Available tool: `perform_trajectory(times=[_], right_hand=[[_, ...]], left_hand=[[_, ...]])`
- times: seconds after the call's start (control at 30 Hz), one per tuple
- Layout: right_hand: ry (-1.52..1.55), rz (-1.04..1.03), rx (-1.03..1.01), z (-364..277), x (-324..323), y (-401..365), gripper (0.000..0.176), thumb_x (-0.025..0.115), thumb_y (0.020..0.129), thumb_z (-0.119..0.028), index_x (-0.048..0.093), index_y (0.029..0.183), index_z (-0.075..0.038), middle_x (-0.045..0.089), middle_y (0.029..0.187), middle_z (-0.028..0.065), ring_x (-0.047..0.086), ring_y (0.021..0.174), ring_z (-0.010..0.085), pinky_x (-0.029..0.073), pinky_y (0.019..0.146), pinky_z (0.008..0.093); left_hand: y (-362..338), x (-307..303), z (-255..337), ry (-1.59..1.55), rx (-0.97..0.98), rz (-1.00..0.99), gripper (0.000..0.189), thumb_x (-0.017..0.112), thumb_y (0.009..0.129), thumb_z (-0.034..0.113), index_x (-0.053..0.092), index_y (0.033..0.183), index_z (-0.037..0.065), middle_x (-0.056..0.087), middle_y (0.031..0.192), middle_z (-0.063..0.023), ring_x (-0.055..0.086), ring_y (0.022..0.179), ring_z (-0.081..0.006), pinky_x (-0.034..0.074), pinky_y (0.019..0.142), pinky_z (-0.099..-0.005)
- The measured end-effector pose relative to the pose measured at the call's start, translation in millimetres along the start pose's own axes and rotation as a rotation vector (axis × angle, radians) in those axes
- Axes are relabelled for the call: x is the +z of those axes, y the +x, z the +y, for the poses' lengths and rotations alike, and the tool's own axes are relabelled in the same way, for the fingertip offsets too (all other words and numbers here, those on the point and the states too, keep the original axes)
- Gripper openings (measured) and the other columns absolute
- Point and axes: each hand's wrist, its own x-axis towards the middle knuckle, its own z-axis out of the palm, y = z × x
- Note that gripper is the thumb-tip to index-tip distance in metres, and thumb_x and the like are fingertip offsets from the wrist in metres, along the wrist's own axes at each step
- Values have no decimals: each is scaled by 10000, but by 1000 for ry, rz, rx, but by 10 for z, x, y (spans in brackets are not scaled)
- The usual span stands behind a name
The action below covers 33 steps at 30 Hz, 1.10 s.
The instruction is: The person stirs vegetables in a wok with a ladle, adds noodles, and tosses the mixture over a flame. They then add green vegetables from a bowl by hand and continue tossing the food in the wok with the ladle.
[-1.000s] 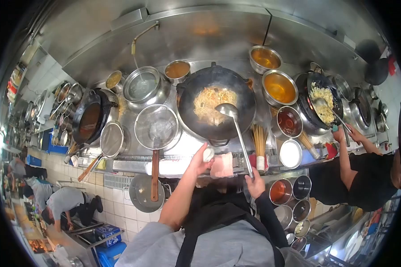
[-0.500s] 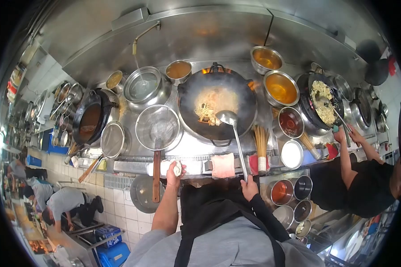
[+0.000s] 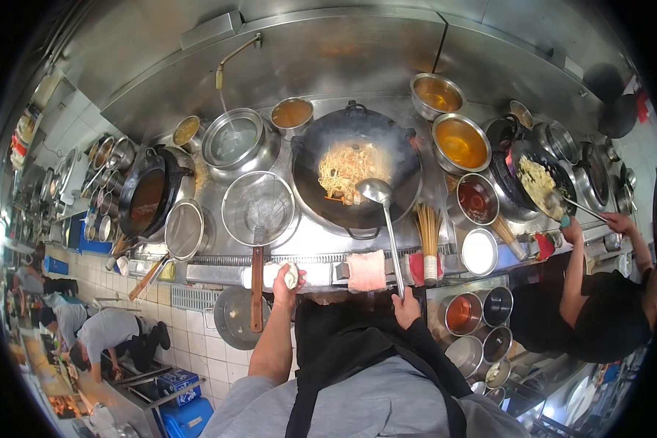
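My right hand (image 3: 406, 307) is closed round the handle of a long steel ladle (image 3: 390, 241). The ladle's bowl rests in a large black wok (image 3: 314, 186), at the right edge of the noodles (image 3: 350, 166). Steam rises from the wok. In my left hand (image 3: 287, 290) is a folded white cloth (image 3: 291, 276), gripped at the counter's front edge, apart from the wok. Beside that hand, the wooden handle of a wire strainer (image 3: 258, 208) sticks out over the edge.
A pink cloth (image 3: 366, 271) and a bamboo brush (image 3: 428, 241) lie along the front edge. Bowls of amber liquid (image 3: 461, 143) and red sauce (image 3: 477, 200) stand right of the wok. A water pot (image 3: 232, 142) is left. At far right, a co-worker's hands (image 3: 573, 232) work another wok.
Steam over my wok has thinned, and the noodles show more clearly. My hands and the ladle are almost still. At right, the co-worker's wok has shifted right and tilted, their hands spread farther apart.
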Motion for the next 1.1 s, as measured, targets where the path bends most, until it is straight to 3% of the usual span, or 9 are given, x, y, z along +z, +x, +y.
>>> perform_trajectory(times=[0.23, 0.37, 0.47, 0.6, 0.7, 0.83, 0.97, 1.0, 1.1], right_hand=[[63, 163, -143, 60, -32, 340, 308, 639, 944, -222, 566, 1157, -12, 666, 884, 295, 659, 860, 481, 507, 742, 524], [151, 233, -160, -394, -184, 925, 312, 627, 946, -187, 576, 1182, 11, 630, 868, 153, 638, 853, 272, 499, 794, 404], [164, 276, -169, -123, 204, 1533, 239, 607, 978, -200, 562, 1135, -26, 572, 761, 88, 555, 594, 193, 456, 546, 358], [745, -205, 304, -1277, -314, 1173, 211, 606, 991, -206, 529, 1144, -82, 510, 690, 21, 431, 446, 103, 333, 378, 272], [940, -347, 329, -1268, -565, 1256, 212, 607, 983, -178, 507, 1156, -106, 478, 671, 0, 423, 436, 86, 305, 360, 249], [593, 32, 101, -1343, -123, 1602, 156, 586, 1003, -181, 489, 1055, -70, 456, 635, 13, 423, 420, 120, 335, 334, 317], [706, -201, 228, -1655, -224, 1857, 223, 593, 1001, -191, 404, 961, -79, 461, 669, 24, 409, 424, 115, 315, 339, 322], [657, -356, 255, -1515, -304, 1978, 211, 601, 997, -215, 486, 1058, -49, 550, 735, 70, 528, 533, 172, 466, 462, 377], [96, -349, -350, -798, -571, 2218, 280, 614, 978, -210, 575, 1210, -58, 663, 888, 146, 660, 753, 286, 554, 728, 404]], left_hand=[[-36, 17, 15, -1, 6, 1, 361, 524, 988, 422, 612, 1110, 94, 726, 882, -112, 634, 616, -167, 457, 534, -268], [-21, 3, -3, 6, 20, -9, 355, 523, 988, 420, 609, 1105, 96, 726, 883, -114, 634, 621, -166, 457, 532, -270], [-3, -3, -2, -3, 15, -16, 344, 516, 993, 412, 608, 1100, 98, 726, 882, -115, 635, 624, -166, 457, 531, -270], [15, -19, -15, -14, 13, -23, 338, 504, 1001, 403, 607, 1095, 96, 725, 873, -115, 634, 619, -166, 462, 526, -270], [-21, 24, -2, 7, 10, 23, 344, 500, 1002, 404, 605, 1094, 89, 724, 869, -114, 633, 616, -165, 467, 520, -268], [23, 6, -45, -15, 14, 10, 334, 509, 1001, 395, 605, 1093, 89, 724, 864, -112, 638, 624, -166, 475, 521, -267], [31, 0, -32, 8, 5, 28, 318, 519, 1000, 389, 605, 1087, 95, 723, 862, -106, 646, 637, -171, 490, 558, -273], [44, 11, -45, 9, -6, 38, 313, 521, 1000, 387, 605, 1084, 98, 723, 862, -104, 648, 641, -172, 495, 568, -275], [13, 99, -35, 45, -11, 103, 298, 527, 1003, 384, 603, 1072, 104, 720, 856, -92, 651, 658, -174, 503, 593, -282]])
